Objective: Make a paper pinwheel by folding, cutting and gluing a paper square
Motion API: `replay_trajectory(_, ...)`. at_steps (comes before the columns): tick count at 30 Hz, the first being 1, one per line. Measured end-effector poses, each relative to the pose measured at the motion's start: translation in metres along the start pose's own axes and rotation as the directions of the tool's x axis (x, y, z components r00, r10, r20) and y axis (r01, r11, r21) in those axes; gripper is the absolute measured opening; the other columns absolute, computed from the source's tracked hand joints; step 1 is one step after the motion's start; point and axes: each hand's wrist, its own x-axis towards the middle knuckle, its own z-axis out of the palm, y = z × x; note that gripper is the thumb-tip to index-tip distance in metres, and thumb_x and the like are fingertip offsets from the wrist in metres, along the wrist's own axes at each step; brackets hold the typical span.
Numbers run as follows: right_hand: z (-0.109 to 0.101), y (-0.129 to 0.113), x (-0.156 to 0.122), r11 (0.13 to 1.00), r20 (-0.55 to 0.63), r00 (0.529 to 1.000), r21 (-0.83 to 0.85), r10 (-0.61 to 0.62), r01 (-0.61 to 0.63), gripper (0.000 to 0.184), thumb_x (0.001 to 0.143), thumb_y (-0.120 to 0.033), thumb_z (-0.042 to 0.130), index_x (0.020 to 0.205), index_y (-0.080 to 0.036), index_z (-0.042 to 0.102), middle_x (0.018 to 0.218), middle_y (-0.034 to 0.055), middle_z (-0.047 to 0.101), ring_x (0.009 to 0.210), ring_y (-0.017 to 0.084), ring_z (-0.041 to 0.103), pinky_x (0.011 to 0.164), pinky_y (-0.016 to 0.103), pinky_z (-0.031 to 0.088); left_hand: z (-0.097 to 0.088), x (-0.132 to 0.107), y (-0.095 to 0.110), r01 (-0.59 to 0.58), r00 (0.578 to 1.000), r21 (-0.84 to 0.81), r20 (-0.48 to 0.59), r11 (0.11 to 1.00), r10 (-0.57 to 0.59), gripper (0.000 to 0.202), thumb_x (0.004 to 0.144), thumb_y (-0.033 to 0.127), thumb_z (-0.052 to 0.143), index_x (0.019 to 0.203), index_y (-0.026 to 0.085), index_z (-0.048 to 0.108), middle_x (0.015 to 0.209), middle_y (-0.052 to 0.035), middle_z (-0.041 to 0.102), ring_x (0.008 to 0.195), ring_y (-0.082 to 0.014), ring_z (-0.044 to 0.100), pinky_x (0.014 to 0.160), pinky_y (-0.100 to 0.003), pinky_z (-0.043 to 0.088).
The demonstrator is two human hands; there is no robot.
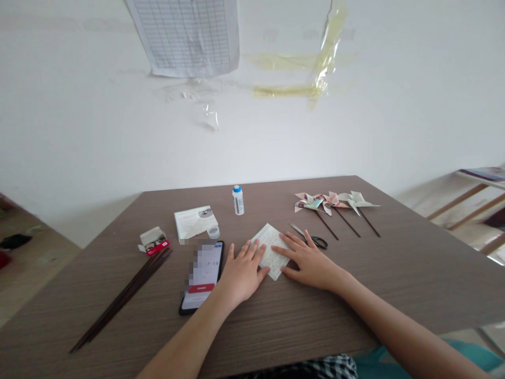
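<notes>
A square sheet of printed paper (272, 252) lies flat on the table, turned so one corner points toward me. My left hand (243, 272) rests on its left side, fingers stretched out and spread. On its right side lies my right hand (310, 260), also flat with the fingers apart. Just beyond the right hand are scissors (319, 242) with black handles, their blades partly behind the fingers. A phone (203, 276) with a lit screen lies left of my left hand.
On the brown table (130, 221) stand a white bottle with a blue cap (238, 201) and a small open red-and-white box (154, 241). Dark thin sticks (122, 300) lie at left. Stacked paper (195, 221) and a tape roll (213, 232) are behind the phone. Three paper pinwheels (333, 202) lie back right.
</notes>
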Motion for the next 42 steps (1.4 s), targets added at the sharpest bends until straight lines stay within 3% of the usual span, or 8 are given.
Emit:
replay_trajectory(4,0.0,0.004,0.002,0.999,0.008,1.0,0.047,-0.023,0.022,0.071,0.107,-0.044,0.083,0.175,-0.032,0.068,0.191,0.018,0.047,0.18,0.05,0.041,0.145,0.088,0.013,0.001,-0.001,0.0,-0.001,1.0,0.009,-0.026,1.0,0.002,0.064,0.126,0.04,0.05,0.188,0.027,0.046,0.196,-0.0145,0.034,0.186,-0.0393,0.031,0.149,-0.08,0.021)
replay_trajectory(9,-0.002,0.018,0.011,0.981,-0.115,0.993,0.195,0.006,0.017,0.067,0.103,-0.037,0.089,0.168,-0.04,0.075,0.185,0.012,0.058,0.175,0.046,0.051,0.149,0.076,0.028,0.0,0.0,0.0,0.002,1.0,0.007,-0.026,1.0,-0.002,0.065,0.125,0.041,0.051,0.188,0.024,0.047,0.197,-0.0151,0.034,0.185,-0.0404,0.033,0.149,-0.08,0.022)
replay_trajectory(12,-0.011,0.03,0.024,0.97,-0.153,0.988,0.241,-0.003,0.04,0.059,0.107,-0.036,0.083,0.166,-0.035,0.075,0.18,0.0141,0.065,0.171,0.044,0.058,0.146,0.078,0.032,0.0,0.001,0.0,-0.003,0.999,0.01,-0.041,1.0,0.003,0.063,0.124,0.04,0.054,0.187,0.03,0.05,0.196,-0.0122,0.037,0.184,-0.0411,0.035,0.148,-0.08,0.025)
replay_trajectory(14,-0.02,0.039,0.037,0.963,-0.156,0.987,0.261,-0.022,0.063,0.056,0.108,-0.034,0.082,0.163,-0.03,0.076,0.174,0.0151,0.071,0.169,0.042,0.061,0.145,0.08,0.033,0.0,0.002,0.0,0.001,0.999,0.011,-0.036,1.0,0.0,0.063,0.124,0.04,0.054,0.187,0.03,0.05,0.196,-0.0124,0.036,0.184,-0.0408,0.035,0.148,-0.08,0.025)
replay_trajectory(21,-0.042,0.055,0.128,0.904,-0.22,0.974,0.425,0.044,0.055,0.049,0.1,-0.02,0.088,0.148,-0.027,0.086,0.153,0.0135,0.086,0.142,0.035,0.083,0.13,0.058,0.062,-0.005,0.0,-0.004,0.003,1.0,-0.012,-0.002,1.0,-0.003,0.064,0.123,0.036,0.055,0.186,0.027,0.049,0.196,-0.0145,0.036,0.185,-0.0397,0.033,0.148,-0.08,0.023)
replay_trajectory(27,-0.03,0.047,0.207,0.819,-0.194,0.978,0.572,0.071,0.053,0.059,0.091,-0.016,0.098,0.148,-0.023,0.086,0.157,0.0171,0.083,0.138,0.038,0.085,0.126,0.059,0.065,-0.009,-0.001,-0.014,-0.001,1.0,-0.031,0.025,1.0,0.002,0.067,0.121,0.037,0.055,0.187,0.025,0.049,0.197,-0.0153,0.034,0.185,-0.0421,0.033,0.148,-0.078,0.026)
replay_trajectory(34,-0.007,0.026,0.258,0.673,-0.184,0.98,0.734,0.07,0.09,0.088,0.075,-0.019,0.111,0.156,-0.025,0.079,0.161,0.0171,0.081,0.145,0.038,0.081,0.125,0.061,0.065,-0.008,0.0,-0.024,-0.019,1.0,-0.042,-0.012,0.999,0.018,0.069,0.116,0.035,0.058,0.185,0.031,0.053,0.196,-0.0127,0.039,0.183,-0.0425,0.039,0.147,-0.079,0.027)
replay_trajectory(42,0.004,0.007,0.274,0.607,-0.189,0.969,0.793,0.162,0.053,0.06,0.08,-0.01,0.105,0.134,-0.018,0.081,0.133,0.015,0.09,0.125,0.033,0.088,0.115,0.055,0.071,0.003,0.002,-0.03,-0.039,0.994,-0.084,-0.11,0.996,0.03,0.068,0.111,0.035,0.061,0.178,0.033,0.062,0.188,-0.0117,0.056,0.178,-0.0456,0.047,0.146,-0.078,0.033)
